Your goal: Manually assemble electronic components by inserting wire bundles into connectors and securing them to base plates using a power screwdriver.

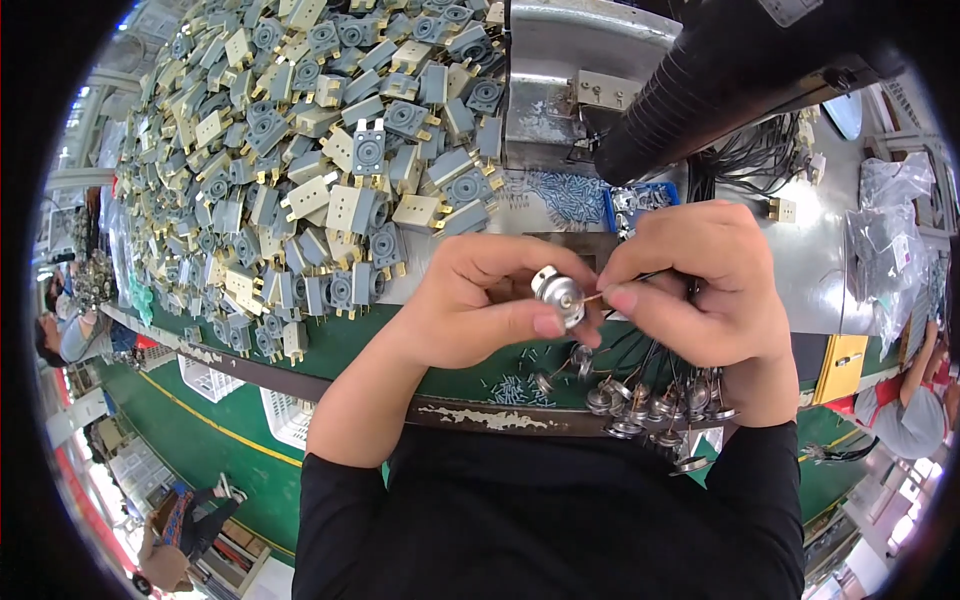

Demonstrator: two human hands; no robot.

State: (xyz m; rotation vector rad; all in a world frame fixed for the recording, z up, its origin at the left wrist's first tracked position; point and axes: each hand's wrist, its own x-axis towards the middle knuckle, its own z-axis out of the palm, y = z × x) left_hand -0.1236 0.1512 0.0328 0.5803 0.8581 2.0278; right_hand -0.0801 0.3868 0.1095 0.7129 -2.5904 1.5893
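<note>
In front of my chest, my left hand [465,300] is closed on a round silver metal disc part [560,297] with a flange, between thumb and fingers. A thin copper-coloured tube or wire [591,297] stands out from the disc's middle. My right hand [705,280] pinches that thin piece between thumb and forefinger, close to the disc. Below my right hand hangs a bunch of similar metal discs [660,405] on dark leads over the bench edge. Whether those leads join the held disc is hidden by my fingers.
A big heap of grey and cream blocks [330,170] with brass tabs covers the left bench. Loose screws [570,195] lie beside a blue tray [655,193]; more small screws [515,390] lie nearer me. A black cylinder [700,90] slants overhead. Black wires [770,150] lie behind my right hand.
</note>
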